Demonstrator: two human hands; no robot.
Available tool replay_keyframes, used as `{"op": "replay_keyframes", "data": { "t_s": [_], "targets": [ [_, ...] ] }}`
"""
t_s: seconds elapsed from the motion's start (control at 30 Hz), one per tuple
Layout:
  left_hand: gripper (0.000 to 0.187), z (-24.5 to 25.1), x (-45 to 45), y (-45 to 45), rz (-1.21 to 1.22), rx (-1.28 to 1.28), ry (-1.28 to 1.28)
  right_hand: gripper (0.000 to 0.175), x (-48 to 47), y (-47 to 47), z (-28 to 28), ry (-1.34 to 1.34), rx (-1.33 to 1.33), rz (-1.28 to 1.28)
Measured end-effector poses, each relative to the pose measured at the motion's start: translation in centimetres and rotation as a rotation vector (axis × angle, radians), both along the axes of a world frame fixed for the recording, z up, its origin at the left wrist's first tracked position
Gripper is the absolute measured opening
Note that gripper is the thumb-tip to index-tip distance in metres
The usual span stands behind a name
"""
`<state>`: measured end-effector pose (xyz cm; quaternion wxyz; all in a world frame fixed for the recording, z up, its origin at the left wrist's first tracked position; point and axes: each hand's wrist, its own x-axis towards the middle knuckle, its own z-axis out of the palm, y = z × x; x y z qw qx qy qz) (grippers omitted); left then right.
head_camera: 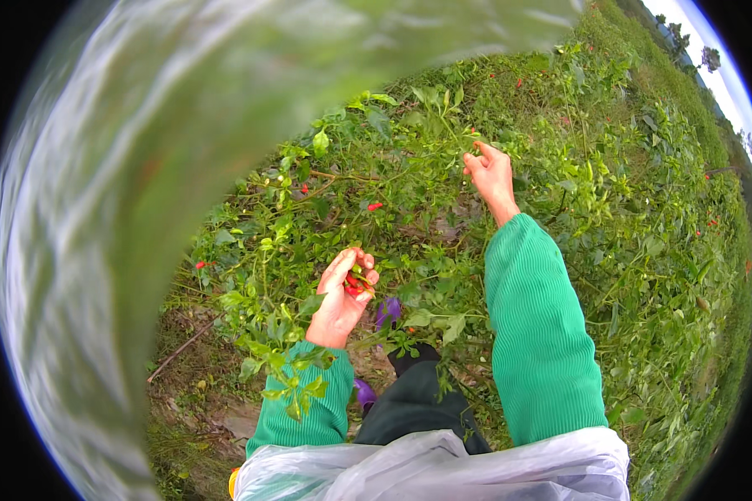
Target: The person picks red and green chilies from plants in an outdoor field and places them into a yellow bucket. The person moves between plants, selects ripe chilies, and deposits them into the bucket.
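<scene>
Several red chili peppers [355, 283] with green stems lie in the cupped palm and curled fingers of my left hand [341, 299], low over the plants. My right hand [492, 178] is stretched farther out among the pepper plants, thumb and forefinger nearly together beside a small red pepper [473, 131]; whether they pinch anything I cannot tell. Another red pepper [375, 206] hangs in the foliage between and beyond my hands. One more red pepper [201, 265] shows to the left of my left hand.
Dense pepper plants [601, 250] spread ahead and to the right. A blurred translucent sheet [88, 250] covers the left and top of the view. Clear plastic [426, 466] covers my waist. Purple footwear [365, 393] shows near a leafy branch. A thin dry stick [182, 349] lies at left.
</scene>
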<state>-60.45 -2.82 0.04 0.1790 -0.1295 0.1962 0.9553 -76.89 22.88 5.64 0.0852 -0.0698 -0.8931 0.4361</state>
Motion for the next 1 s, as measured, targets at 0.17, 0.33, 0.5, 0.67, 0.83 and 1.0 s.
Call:
{"op": "replay_keyframes", "data": {
  "t_s": [0.17,0.33,0.5,0.67,0.83,1.0],
  "targets": [
    [0.008,1.5,2.7,-0.5,-0.063,-0.108,0.039,0.038,7.5,-3.1,5.8,0.149,-0.166,0.387],
    [0.02,3.3,7.7,-1.0,-0.116,-0.219,0.124,0.023,15.4,-5.9,8.6,0.374,-0.007,0.586],
    [0.02,2.8,15.8,-3.3,-0.18,-0.405,0.055,0.016,21.3,-9.7,7.1,0.47,0.144,0.864],
    [0.015,2.1,25.8,-3.6,-0.102,-0.529,-0.054,0.011,27.2,-14.3,2.7,0.47,0.046,1.107],
    [0.012,5.8,31.8,-2.8,0.138,-0.677,0.045,0.008,30.1,-18.1,-0.1,0.048,0.104,1.186],
    [0.007,8.9,33.3,-7.9,0.796,-1.472,0.139,0.02,33.2,-20.5,-0.2,0.081,0.137,1.359]
  ]
}}
